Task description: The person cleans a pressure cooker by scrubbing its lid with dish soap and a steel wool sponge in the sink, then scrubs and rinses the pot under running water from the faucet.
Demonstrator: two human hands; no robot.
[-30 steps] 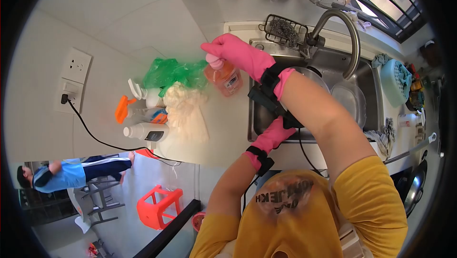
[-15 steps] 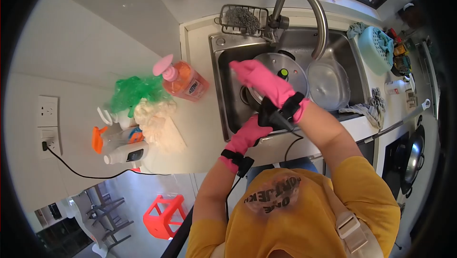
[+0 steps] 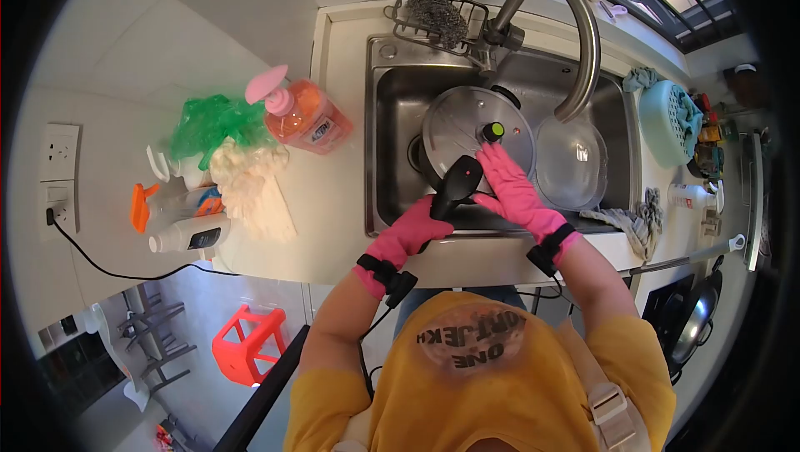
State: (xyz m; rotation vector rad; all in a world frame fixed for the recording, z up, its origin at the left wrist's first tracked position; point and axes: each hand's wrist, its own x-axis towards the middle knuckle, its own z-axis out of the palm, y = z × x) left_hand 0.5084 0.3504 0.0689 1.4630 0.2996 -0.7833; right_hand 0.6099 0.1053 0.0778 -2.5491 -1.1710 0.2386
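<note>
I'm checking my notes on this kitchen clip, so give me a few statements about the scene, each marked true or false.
1. The left hand holds a black handle. True.
2. The right hand grips the faucet. False: the right hand is over the glass lid, fingers extended near its knob.
3. Both hands wear pink gloves. True.
4. The metal scourer lies in the sink. False: the metal scourer is in the wire basket behind the sink.
5. The pump bottle stands on the counter left of the sink. True.
</note>
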